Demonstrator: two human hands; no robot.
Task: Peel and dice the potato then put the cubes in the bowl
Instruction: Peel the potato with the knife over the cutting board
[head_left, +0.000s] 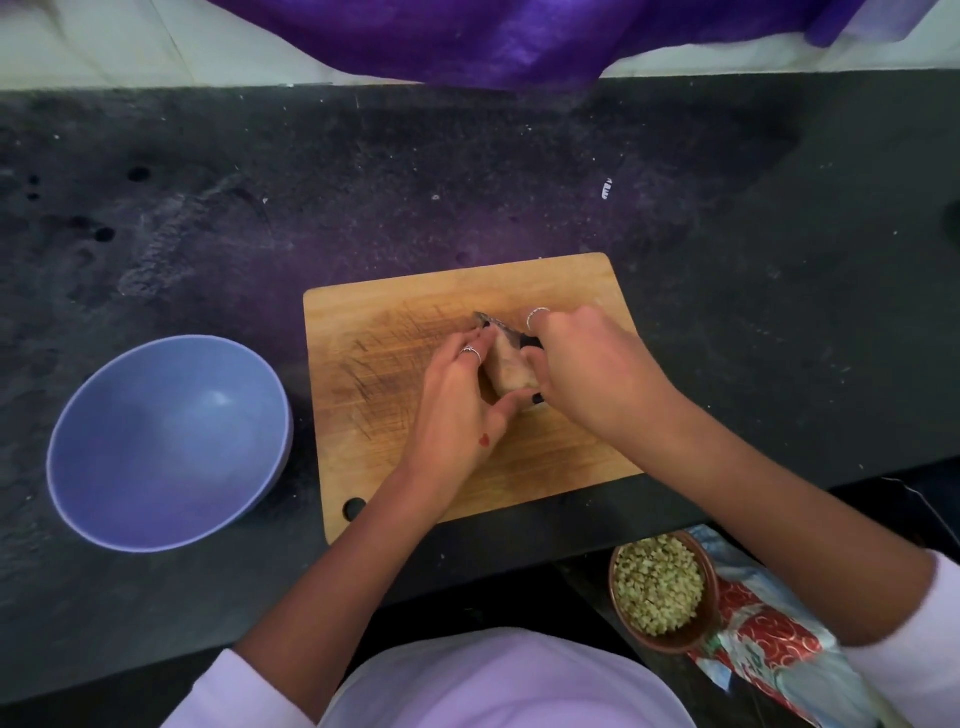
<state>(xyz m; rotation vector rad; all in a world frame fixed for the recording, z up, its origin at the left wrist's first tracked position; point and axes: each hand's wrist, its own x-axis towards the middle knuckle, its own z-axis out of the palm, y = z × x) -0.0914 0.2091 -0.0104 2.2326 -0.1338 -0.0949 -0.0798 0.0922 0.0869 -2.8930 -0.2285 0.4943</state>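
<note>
Both your hands are busy on the wooden board (395, 312). Your left hand (460, 402) wraps around the potato (508, 370) and holds it on the board. Your right hand (587, 358) grips the knife (500, 327), and its blade lies across the far end of the potato. The blue bowl (166, 441) sits on the dark surface (467, 171), just left of the board.
</note>
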